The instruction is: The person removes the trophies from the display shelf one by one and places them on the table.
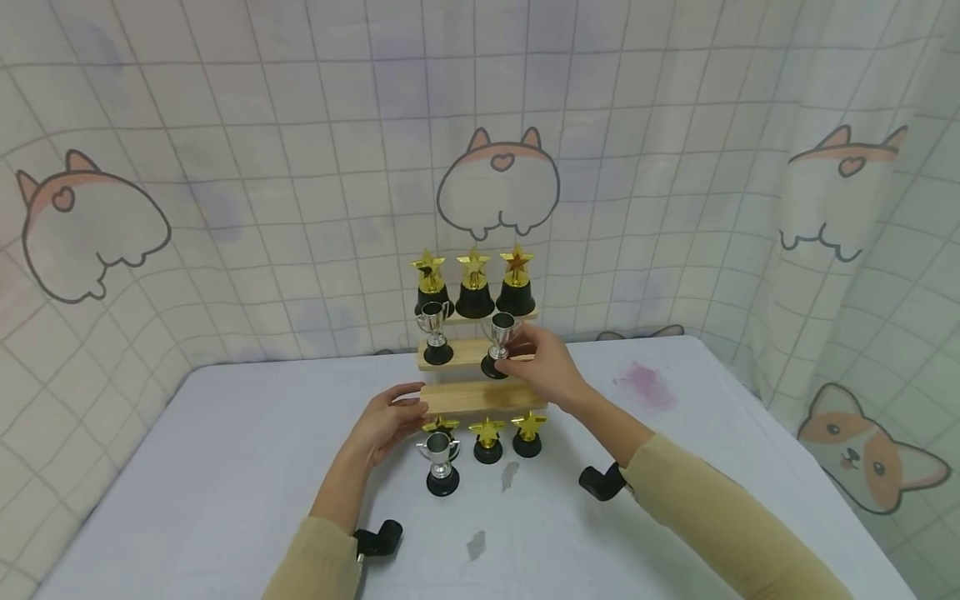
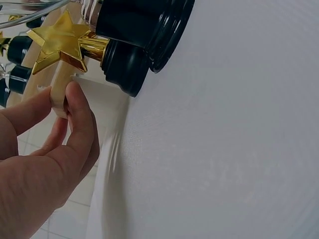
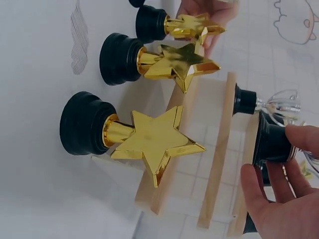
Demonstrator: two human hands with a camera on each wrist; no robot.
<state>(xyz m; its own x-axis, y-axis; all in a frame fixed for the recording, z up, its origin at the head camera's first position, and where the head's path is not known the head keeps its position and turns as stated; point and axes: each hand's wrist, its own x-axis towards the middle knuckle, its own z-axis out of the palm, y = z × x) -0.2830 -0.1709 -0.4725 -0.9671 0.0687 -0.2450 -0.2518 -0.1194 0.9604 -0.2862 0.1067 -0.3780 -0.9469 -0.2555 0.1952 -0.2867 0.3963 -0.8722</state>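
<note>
My right hand (image 1: 546,365) holds a small silver trophy cup (image 1: 502,327) by its black base, at the right part of the middle step of a tiered wooden stand (image 1: 480,398). In the right wrist view, thumb and fingers lie around that black base (image 3: 274,143). With my left hand (image 1: 386,423) I pinch the left end of the lowest wooden slat (image 2: 59,92) between thumb and fingers. Another silver cup (image 1: 433,325) stands upright on the left of the middle step. Along the top step are three gold star trophies (image 1: 474,283).
Before the stand, three smaller gold star trophies (image 1: 487,442) stand in a row on the white-covered table (image 1: 247,483). A silver cup (image 1: 441,462) stands in front of the left one, partly hiding it. Behind hangs a gridded curtain (image 1: 300,208) with dog drawings.
</note>
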